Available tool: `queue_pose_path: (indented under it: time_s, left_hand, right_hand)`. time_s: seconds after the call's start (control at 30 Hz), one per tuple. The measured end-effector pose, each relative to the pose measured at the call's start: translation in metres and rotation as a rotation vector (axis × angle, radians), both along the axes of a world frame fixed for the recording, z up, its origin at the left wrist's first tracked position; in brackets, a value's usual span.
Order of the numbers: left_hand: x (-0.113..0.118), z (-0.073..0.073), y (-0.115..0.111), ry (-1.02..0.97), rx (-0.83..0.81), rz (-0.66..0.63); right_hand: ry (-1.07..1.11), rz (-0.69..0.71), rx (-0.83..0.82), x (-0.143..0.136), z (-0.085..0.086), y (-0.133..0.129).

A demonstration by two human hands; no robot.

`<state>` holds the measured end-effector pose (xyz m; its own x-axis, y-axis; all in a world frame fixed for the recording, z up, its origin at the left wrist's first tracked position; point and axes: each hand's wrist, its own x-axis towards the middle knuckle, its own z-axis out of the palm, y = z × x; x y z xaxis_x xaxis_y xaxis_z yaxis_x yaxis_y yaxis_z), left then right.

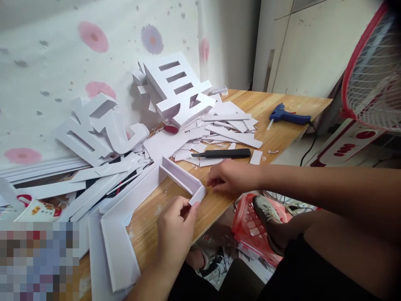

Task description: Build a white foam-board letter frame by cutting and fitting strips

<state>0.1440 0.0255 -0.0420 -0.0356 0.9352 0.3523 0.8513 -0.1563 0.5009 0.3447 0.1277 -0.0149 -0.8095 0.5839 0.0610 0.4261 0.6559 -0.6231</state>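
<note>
My left hand (pixel 176 223) is closed in a pinch on the near end of a white foam-board letter shell (pixel 134 200). This shell has raised side walls and bent arms, and it lies on the wooden table. Just right of its corner, my right hand (pixel 231 175) is curled with its fingertips close together. Whether those fingertips hold anything is hidden. A black utility knife (pixel 221 154) lies right behind my right hand, its blade pointing left. Farther back on the right rests a blue glue gun (pixel 290 115) with a white glue stick.
Finished white characters (pixel 175 83) lean against the flowered wall covering. Cut strips (pixel 232 136) and scraps cover the table (pixel 266 144) behind the knife. A paper cup (pixel 39 209) sits at left. A red-rimmed fan (pixel 360 75) stands right, and a red basket (pixel 244 221) is below.
</note>
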Motion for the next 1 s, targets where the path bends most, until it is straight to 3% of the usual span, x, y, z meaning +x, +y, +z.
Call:
queue_pose_path:
  time_s: [0.23,0.43,0.53,0.77,1.0]
  left_hand:
    - [-0.001,0.000,-0.002,0.039,0.023,-0.003]
    - [0.003,0.000,-0.005,0.058,0.169,-0.099]
    - [0.003,0.001,-0.003,-0.043,0.189,-0.091]
    - [0.000,-0.001,0.002,-0.234,-0.029,-0.031]
    - [0.003,0.004,-0.002,-0.076,0.155,-0.029]
  right_hand:
    - [0.065,-0.025,0.110,0.000,0.006,-0.006]
    - [0.076,0.105,0.338,-0.006,0.018,-0.020]
    - [0.035,0.044,0.269,-0.010,0.014,-0.020]
    - [0.075,-0.133,0.089,-0.016,0.002,-0.016]
    - [0.050,-0.218,0.055,-0.017,-0.006,-0.010]
